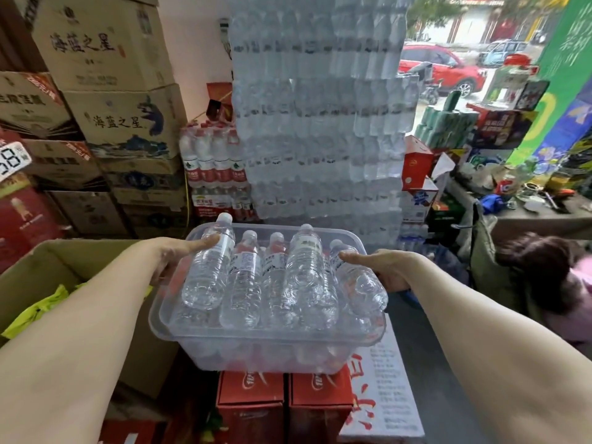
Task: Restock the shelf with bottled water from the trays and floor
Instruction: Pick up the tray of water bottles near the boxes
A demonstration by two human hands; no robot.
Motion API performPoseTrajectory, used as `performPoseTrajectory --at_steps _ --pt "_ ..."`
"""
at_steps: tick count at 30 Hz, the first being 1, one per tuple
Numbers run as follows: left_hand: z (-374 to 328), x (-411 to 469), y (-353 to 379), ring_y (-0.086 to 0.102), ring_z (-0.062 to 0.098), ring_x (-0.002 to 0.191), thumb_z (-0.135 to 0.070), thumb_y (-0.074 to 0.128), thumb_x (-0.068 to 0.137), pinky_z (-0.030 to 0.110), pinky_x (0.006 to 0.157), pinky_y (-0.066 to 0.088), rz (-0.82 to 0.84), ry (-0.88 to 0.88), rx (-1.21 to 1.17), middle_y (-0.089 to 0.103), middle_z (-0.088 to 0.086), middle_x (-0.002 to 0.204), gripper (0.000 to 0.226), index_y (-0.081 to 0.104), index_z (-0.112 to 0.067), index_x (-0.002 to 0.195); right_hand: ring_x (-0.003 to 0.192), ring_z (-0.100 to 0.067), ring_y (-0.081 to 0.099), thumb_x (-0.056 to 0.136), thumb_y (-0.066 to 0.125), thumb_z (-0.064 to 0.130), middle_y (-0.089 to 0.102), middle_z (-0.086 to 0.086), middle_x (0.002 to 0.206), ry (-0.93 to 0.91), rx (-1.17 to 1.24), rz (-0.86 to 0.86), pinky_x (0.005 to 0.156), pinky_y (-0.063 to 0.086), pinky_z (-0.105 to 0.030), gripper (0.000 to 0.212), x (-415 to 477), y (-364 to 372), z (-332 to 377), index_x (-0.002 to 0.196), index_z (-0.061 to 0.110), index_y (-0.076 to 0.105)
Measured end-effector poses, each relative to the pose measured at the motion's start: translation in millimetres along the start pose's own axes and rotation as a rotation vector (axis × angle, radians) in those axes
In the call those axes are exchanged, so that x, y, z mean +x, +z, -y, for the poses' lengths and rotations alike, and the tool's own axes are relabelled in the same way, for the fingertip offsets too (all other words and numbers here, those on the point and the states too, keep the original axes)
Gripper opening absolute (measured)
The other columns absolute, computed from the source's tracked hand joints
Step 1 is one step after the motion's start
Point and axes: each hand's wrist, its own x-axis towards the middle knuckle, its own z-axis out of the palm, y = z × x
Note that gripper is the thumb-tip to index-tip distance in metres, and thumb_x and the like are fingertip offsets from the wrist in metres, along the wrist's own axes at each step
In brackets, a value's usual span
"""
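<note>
so the clear tub [262, 350] is loaded with bottles [208, 277] lying on their sides, heaped above the rim; it's out in front between both hands, over the red boxes [250, 402], and i can't tell if the bottom is touching them or lifted clear; left hand [174, 261] grips the left rim, thumb laid flat over the top against the outermost bottle, other fingers tucked under the rim and out of sight; right hand [384, 270] does the same on the right side, thumb on the end bottle, fingers hidden below; i read this as the carry step, getting the load to the shelf, which i can't pick out in view; tips as i see it: keep the tub level, since the top layer is loose and round and would probably roll toward whichever side dips; thumbs pinning the two outer bottles is a good call; that thin plastic looks like it could flex under this weight, so palms further under the base seems safer than hanging it from the rim; watch the path too: stack of wrapped packs [320, 139] dead ahead, open carton [64, 261] near the left arm, a person [538, 270] low on the right; turn slowly
</note>
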Motion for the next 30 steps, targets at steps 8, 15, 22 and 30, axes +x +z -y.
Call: performPoseTrajectory --at_steps 8,15,22,30 --pt "11.4 -18.8 1.5 0.067 0.029 0.108 -0.093 0.073 0.011 0.048 0.097 0.054 -0.016 0.028 0.004 0.070 0.011 0.117 0.144 0.056 -0.017 0.132 0.103 -0.026 0.071 0.045 0.091 0.064 0.072 -0.009 0.109 -0.028 -0.095 -0.110 0.096 0.056 -0.043 0.117 -21.0 13.2 4.5 0.134 0.000 0.051" --pt "32.2 -41.5 -4.4 0.051 0.038 0.132 -0.095 0.071 0.017 0.055 0.110 0.041 0.009 0.125 -0.002 0.050 0.023 0.145 0.152 0.048 -0.015 0.143 0.121 -0.030 0.061 0.030 0.093 0.075 0.056 -0.013 0.145 -0.052 -0.158 -0.242 0.107 0.050 -0.047 0.152 -46.5 39.0 -1.1 0.150 0.000 0.037" --pt "58.5 -81.4 -19.2 0.074 0.024 0.078 -0.077 0.084 0.043 0.035 0.073 0.057 0.164 0.305 -0.001 0.077 0.008 0.088 0.107 0.060 -0.009 0.123 0.108 -0.029 0.070 0.027 0.096 0.071 0.067 -0.010 0.128 -0.032 -0.102 -0.401 0.094 0.059 -0.046 0.143 -102.3 84.5 -31.9 0.143 0.003 0.047" --pt "90.0 -109.0 -5.5 0.064 0.022 0.100 -0.079 0.087 0.014 0.034 0.088 0.052 0.278 0.224 0.174 0.067 0.002 0.111 0.136 0.058 -0.011 0.128 0.092 -0.016 0.069 0.056 0.091 0.062 0.072 -0.003 0.107 0.053 -0.021 -0.483 0.075 0.056 -0.030 0.098 -205.6 140.9 -91.9 0.126 0.000 0.061"
